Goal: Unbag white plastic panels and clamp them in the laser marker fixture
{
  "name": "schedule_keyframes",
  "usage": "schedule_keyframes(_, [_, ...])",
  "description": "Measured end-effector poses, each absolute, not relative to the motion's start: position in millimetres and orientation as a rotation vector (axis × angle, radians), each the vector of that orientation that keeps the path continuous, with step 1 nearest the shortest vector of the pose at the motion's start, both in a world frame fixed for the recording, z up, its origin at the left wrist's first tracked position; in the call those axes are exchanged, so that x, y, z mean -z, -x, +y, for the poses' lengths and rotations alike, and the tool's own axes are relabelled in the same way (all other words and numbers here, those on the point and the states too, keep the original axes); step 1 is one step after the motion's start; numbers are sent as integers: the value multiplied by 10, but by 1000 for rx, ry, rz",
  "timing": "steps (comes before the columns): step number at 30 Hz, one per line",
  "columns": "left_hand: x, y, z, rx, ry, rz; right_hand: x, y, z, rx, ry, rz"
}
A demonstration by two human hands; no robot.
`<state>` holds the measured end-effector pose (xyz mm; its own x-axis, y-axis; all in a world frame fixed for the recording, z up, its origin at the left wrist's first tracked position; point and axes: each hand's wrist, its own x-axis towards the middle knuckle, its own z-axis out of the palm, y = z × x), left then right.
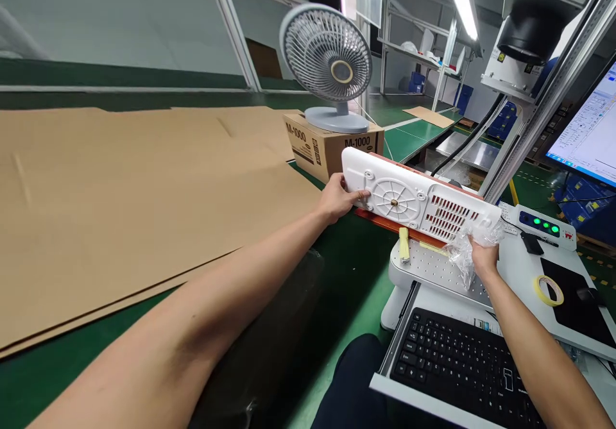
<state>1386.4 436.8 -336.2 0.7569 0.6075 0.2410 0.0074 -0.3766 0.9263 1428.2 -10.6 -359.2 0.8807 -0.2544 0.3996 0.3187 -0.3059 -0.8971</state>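
A long white plastic panel (418, 198), with a round spoked moulding and a vent grille, is held tilted in front of me. My left hand (341, 197) grips its left end, thumb on the face toward me. My right hand (482, 259) holds the lower right end together with crumpled clear plastic film (462, 256). Behind the panel, reddish-brown edges show along its top and bottom; I cannot tell what they belong to. Below it lies a perforated metal plate (433, 267) with a yellow-taped block (403, 245) at its left edge.
A grey fan (327, 57) stands on a cardboard box (332, 150). Large cardboard sheets (144, 204) cover the left table. A black keyboard (457, 361) sits on a pulled-out tray. Rightward are a tape roll (548, 290), a button box (546, 227), a monitor (590, 127) and an overhead machine head (534, 31).
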Motion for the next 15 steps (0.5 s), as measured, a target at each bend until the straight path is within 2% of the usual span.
schedule_keyframes(15, [3373,-13666,4373,-704,-1756,417,3430,-14009,-167,533,1851,-144])
